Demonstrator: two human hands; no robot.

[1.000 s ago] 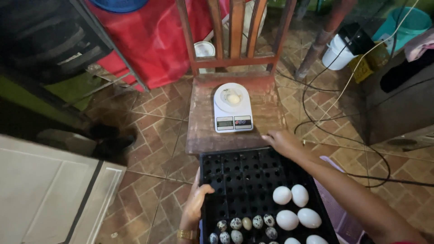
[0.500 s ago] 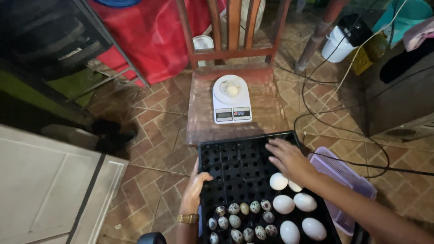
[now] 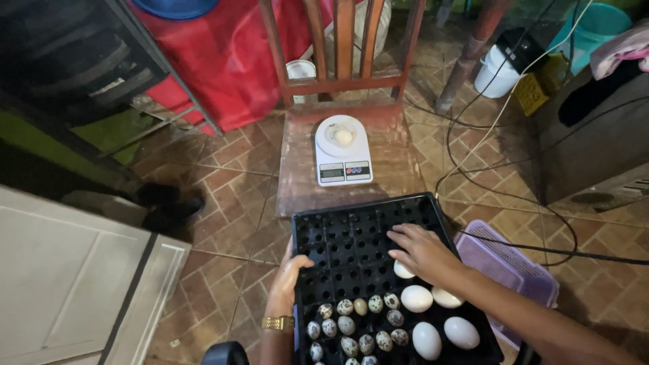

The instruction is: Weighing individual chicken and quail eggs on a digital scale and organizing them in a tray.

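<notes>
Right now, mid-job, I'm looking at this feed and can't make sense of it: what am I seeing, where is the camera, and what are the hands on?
There is no machine here: these are a person's two bare hands, seen from a camera worn on the head and looking down. The left hand grips the left edge of a black egg tray. The right hand lies over the tray with its fingers on a large white egg. More large white eggs lie at the tray's near right, and small speckled eggs fill its near left. Beyond the tray stands a wooden chair with a white kitchen scale on its seat; one egg rests on the scale. A lilac basket sits on the tiled floor to the right.
</notes>
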